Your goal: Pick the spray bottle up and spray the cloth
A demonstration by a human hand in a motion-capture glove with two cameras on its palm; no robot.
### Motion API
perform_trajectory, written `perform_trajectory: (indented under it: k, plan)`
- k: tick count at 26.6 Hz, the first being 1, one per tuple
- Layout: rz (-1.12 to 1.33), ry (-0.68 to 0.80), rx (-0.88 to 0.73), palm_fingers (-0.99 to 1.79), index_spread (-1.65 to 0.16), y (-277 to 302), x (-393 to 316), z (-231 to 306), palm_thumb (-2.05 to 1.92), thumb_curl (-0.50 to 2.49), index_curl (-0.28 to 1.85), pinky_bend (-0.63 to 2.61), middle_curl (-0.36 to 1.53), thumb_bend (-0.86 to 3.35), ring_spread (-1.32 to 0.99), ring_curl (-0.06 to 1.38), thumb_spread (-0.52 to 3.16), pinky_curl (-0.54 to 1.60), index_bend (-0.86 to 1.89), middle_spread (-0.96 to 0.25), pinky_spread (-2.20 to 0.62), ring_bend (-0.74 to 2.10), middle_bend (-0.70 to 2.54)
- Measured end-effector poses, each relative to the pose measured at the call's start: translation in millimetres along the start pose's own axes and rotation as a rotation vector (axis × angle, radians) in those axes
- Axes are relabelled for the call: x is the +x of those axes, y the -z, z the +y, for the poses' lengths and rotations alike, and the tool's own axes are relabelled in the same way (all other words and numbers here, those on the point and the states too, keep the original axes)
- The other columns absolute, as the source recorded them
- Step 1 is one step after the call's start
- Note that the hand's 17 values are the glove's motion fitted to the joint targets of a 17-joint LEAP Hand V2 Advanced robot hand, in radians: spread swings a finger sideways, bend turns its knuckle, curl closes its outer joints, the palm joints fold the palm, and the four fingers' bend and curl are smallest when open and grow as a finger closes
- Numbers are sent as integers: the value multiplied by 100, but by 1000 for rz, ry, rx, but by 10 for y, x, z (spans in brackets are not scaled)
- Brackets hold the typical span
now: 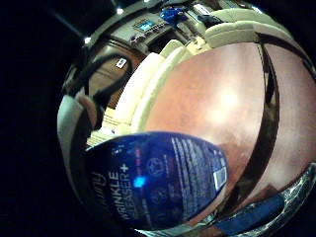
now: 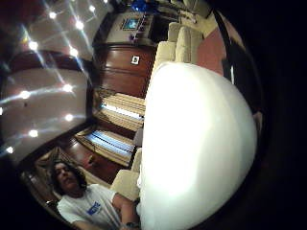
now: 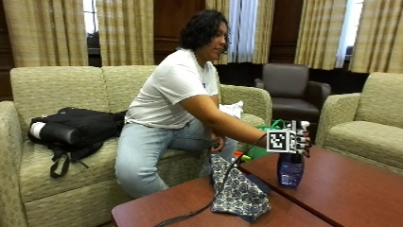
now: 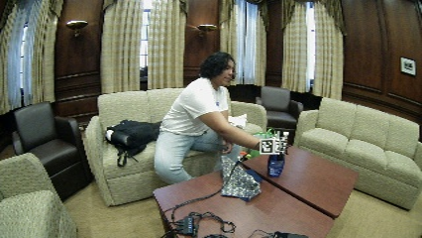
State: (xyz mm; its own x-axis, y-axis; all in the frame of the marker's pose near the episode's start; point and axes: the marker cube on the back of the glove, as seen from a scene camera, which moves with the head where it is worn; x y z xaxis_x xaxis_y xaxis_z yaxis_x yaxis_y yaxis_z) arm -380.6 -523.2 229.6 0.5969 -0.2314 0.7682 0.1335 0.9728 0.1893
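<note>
Spray bottle (image 3: 290,170), dark blue with a label reading "WRINKLE RELEASER +", stands upright on the reddish wooden worktop (image 3: 353,189), and the gloved right hand (image 3: 296,141) sits at its top, around the white sprayer head; whether the grip is curled round the neck or only resting on it I cannot tell, since the hand hides its own fingers. In the little finger side palm view the bottle's body (image 1: 158,185) fills the space close under the palm. The likely trouble from here is a tip: the bottle looks tall and narrow, and a lift taken from the head alone could let the body swing or topple. A second risk is aim, because the nozzle's direction is not visible and a squeeze could wet the wood instead. Just beside the bottle the patterned cloth (image 3: 238,194) lies bunched and peaked at the worktop's edge, with a black cable trailing past it. Farther off are a green bag behind the hand, the sofa (image 3: 56,94) with a black backpack (image 3: 75,127), and armchairs.
</note>
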Motion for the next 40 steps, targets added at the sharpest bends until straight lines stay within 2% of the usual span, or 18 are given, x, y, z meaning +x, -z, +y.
perform_trajectory:
  k: [5, 6, 8, 11, 15, 19, 27, 40]
  plan:
    - [29, -42, -37, 80, -30, -7, 95, 55, 77, 77, 55, 54, 53, -9, -19, 48, 61, 45, -8, -22, -22, 71, 52]
    - [33, -46, -46, 58, -32, -5, 113, 64, 73, 74, 52, 54, 50, -10, -20, 48, 64, 46, -12, -21, -18, 69, 46]
    - [41, -54, -64, 32, -33, 8, 149, 85, 63, 69, 52, 57, 49, -12, -20, 48, 69, 49, -3, -20, -11, 65, 40]
    - [45, -75, -102, 18, -36, 53, 184, 148, 55, 63, 45, 55, 46, -10, -21, 44, 73, 46, 2, -19, -7, 56, 37]
    - [63, -95, -234, 12, -39, 179, 140, 380, 49, 58, 37, 53, 43, -8, -21, 39, 77, 42, 4, -18, -2, 52, 33]
    - [223, -76, -179, 11, -40, 364, 150, 405, 46, 53, 32, 53, 41, -6, -21, 36, 80, 39, 6, -18, 1, 51, 30]
    - [515, -37, -311, 9, -41, 938, -26, 903, 43, 47, 26, 55, 39, -5, -20, 34, 82, 38, 9, -17, 5, 51, 28]
    - [848, 37, -456, 12, -43, 2357, -256, 1810, 39, 41, 24, 52, 37, -4, -19, 32, 84, 36, 13, -17, 10, 47, 26]
